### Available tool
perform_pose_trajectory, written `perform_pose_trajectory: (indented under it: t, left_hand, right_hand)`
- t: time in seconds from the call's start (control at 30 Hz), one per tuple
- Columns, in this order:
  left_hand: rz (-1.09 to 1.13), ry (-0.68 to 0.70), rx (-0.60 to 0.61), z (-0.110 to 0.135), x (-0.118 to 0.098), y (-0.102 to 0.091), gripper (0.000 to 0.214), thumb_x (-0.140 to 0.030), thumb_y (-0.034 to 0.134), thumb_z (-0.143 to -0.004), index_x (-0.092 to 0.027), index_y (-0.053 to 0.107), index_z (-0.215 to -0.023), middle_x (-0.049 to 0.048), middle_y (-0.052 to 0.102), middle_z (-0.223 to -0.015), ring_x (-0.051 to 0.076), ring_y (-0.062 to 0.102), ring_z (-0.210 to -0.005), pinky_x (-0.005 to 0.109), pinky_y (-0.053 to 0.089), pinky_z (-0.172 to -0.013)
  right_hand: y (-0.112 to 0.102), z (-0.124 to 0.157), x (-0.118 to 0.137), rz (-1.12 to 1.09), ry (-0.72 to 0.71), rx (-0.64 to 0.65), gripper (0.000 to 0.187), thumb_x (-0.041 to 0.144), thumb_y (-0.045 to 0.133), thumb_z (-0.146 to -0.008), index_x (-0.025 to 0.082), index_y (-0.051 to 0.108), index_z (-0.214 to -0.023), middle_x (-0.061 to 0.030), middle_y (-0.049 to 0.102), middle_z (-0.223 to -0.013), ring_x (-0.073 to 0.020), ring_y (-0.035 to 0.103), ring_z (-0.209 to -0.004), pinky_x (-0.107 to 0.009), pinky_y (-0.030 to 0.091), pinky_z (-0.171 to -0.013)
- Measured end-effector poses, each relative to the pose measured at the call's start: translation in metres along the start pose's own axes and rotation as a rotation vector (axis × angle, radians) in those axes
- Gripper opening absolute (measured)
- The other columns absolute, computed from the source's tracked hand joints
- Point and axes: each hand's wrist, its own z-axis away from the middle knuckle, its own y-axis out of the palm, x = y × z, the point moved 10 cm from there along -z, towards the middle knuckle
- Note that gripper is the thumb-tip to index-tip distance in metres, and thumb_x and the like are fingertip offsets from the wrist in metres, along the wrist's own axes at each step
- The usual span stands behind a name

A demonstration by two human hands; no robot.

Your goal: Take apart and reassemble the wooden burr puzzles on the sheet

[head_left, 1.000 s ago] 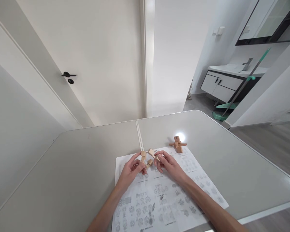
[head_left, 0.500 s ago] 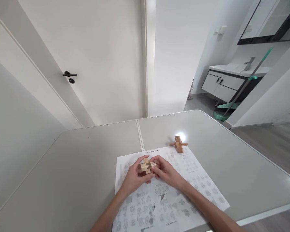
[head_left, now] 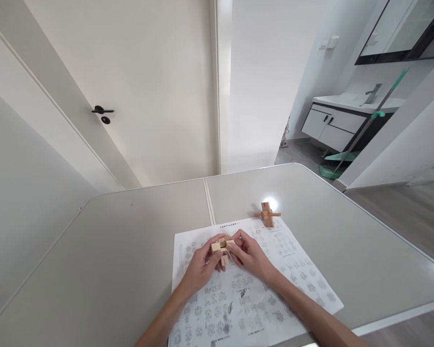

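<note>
A small cross-shaped puzzle of pale wooden blocks (head_left: 222, 247) is held just above a printed instruction sheet (head_left: 249, 294). My left hand (head_left: 201, 266) grips it from the left with curled fingers. From the right, my right hand (head_left: 249, 255) pinches the same puzzle with its fingertips. A second, darker wooden puzzle (head_left: 267, 215) stands on the grey table (head_left: 104, 250) at the sheet's far right corner, apart from both hands.
The table has a seam down its middle and rounded far corners. Behind it are a white door with a black handle (head_left: 102, 112) and a wall. At right, a vanity with a sink (head_left: 343, 113) and a green mop (head_left: 361, 125).
The separate wooden pieces held apart a second ago have been brought together into one cross-shaped cluster between both hands, which moved closer to each other.
</note>
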Motion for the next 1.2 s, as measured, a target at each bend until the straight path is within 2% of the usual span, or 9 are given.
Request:
perform_pose_trajectory:
  t: [0.13, 0.3, 0.5, 0.67, 0.87, 0.97, 1.03, 1.1, 1.2]
  left_hand:
    - [0.038, -0.044, -0.021, 0.000, 0.004, -0.002, 0.060, -0.048, 0.060, -0.097, -0.021, 0.048, -0.149, 0.0025, 0.066, -0.081, 0.015, 0.063, -0.067, 0.031, 0.054, -0.068]
    - [0.091, -0.110, -0.004, 0.001, 0.004, -0.001, 0.067, -0.046, 0.075, -0.087, -0.025, 0.051, -0.146, 0.0041, 0.067, -0.093, 0.013, 0.060, -0.067, 0.031, 0.053, -0.068]
    - [0.140, -0.129, 0.022, -0.001, 0.009, 0.001, 0.070, -0.046, 0.074, -0.087, -0.025, 0.048, -0.149, 0.0031, 0.065, -0.093, 0.011, 0.058, -0.062, 0.030, 0.051, -0.066]
    - [0.153, -0.107, 0.029, -0.001, 0.009, 0.000, 0.067, -0.040, 0.075, -0.088, -0.027, 0.048, -0.148, 0.0021, 0.064, -0.093, 0.011, 0.058, -0.065, 0.031, 0.053, -0.069]
    - [0.077, -0.079, 0.037, 0.001, 0.001, 0.005, 0.072, -0.038, 0.079, -0.083, -0.028, 0.050, -0.148, 0.0082, 0.068, -0.116, 0.021, 0.066, -0.096, 0.037, 0.056, -0.089]
    - [-0.001, -0.032, 0.023, 0.001, -0.005, 0.005, 0.069, -0.040, 0.081, -0.081, -0.025, 0.055, -0.143, 0.0085, 0.070, -0.111, 0.022, 0.067, -0.094, 0.038, 0.056, -0.089]
    - [-0.039, 0.002, 0.025, 0.001, -0.008, 0.005, 0.061, -0.042, 0.075, -0.086, -0.025, 0.057, -0.141, 0.0077, 0.070, -0.105, 0.020, 0.065, -0.087, 0.035, 0.055, -0.084]
    - [-0.056, 0.023, 0.021, 0.001, -0.010, 0.003, 0.050, -0.046, 0.061, -0.096, -0.024, 0.057, -0.141, 0.0066, 0.070, -0.098, 0.018, 0.063, -0.080, 0.032, 0.055, -0.077]
    - [-0.073, 0.020, -0.002, 0.000, -0.008, 0.000, 0.046, -0.047, 0.044, -0.104, -0.022, 0.058, -0.140, 0.0047, 0.068, -0.086, 0.016, 0.059, -0.071, 0.029, 0.051, -0.068]
  right_hand:
    - [0.000, 0.001, 0.005, 0.036, -0.010, 0.043, 0.033, 0.055, 0.059, -0.097, 0.024, 0.050, -0.094, 0.0068, 0.052, -0.061, -0.0130, 0.046, -0.053, -0.028, 0.037, -0.057]
    - [0.002, 0.001, 0.000, -0.053, 0.038, 0.074, 0.033, 0.054, 0.065, -0.094, 0.024, 0.052, -0.100, 0.0098, 0.043, -0.059, -0.0118, 0.041, -0.050, -0.026, 0.032, -0.052]
    - [0.002, 0.003, 0.001, -0.076, 0.031, 0.090, 0.031, 0.050, 0.069, -0.092, 0.024, 0.053, -0.099, 0.0103, 0.040, -0.061, -0.0105, 0.040, -0.049, -0.025, 0.031, -0.050]
    - [0.005, 0.002, -0.001, -0.116, 0.027, 0.107, 0.032, 0.050, 0.064, -0.095, 0.024, 0.048, -0.088, 0.0103, 0.043, -0.059, -0.0091, 0.038, -0.045, -0.025, 0.028, -0.048]
    - [-0.003, -0.001, -0.008, -0.047, 0.041, 0.018, 0.035, 0.053, 0.067, -0.093, 0.024, 0.048, -0.088, 0.0117, 0.047, -0.049, -0.0090, 0.037, -0.039, -0.025, 0.027, -0.047]
    - [-0.005, -0.002, -0.015, -0.025, 0.073, 0.005, 0.038, 0.058, 0.064, -0.094, 0.024, 0.048, -0.086, 0.0113, 0.050, -0.043, -0.0096, 0.035, -0.036, -0.025, 0.029, -0.047]
    - [-0.006, -0.003, -0.017, -0.011, 0.086, -0.006, 0.040, 0.060, 0.062, -0.094, 0.024, 0.048, -0.084, 0.0104, 0.051, -0.042, -0.0099, 0.035, -0.036, -0.026, 0.030, -0.048]
    - [-0.005, -0.003, -0.017, -0.007, 0.089, -0.004, 0.041, 0.061, 0.061, -0.094, 0.024, 0.048, -0.082, 0.0100, 0.051, -0.042, -0.0099, 0.035, -0.037, -0.026, 0.031, -0.048]
    - [0.001, -0.003, -0.013, -0.028, 0.079, 0.032, 0.040, 0.060, 0.059, -0.096, 0.024, 0.048, -0.082, 0.0097, 0.051, -0.044, -0.0102, 0.036, -0.040, -0.026, 0.034, -0.050]
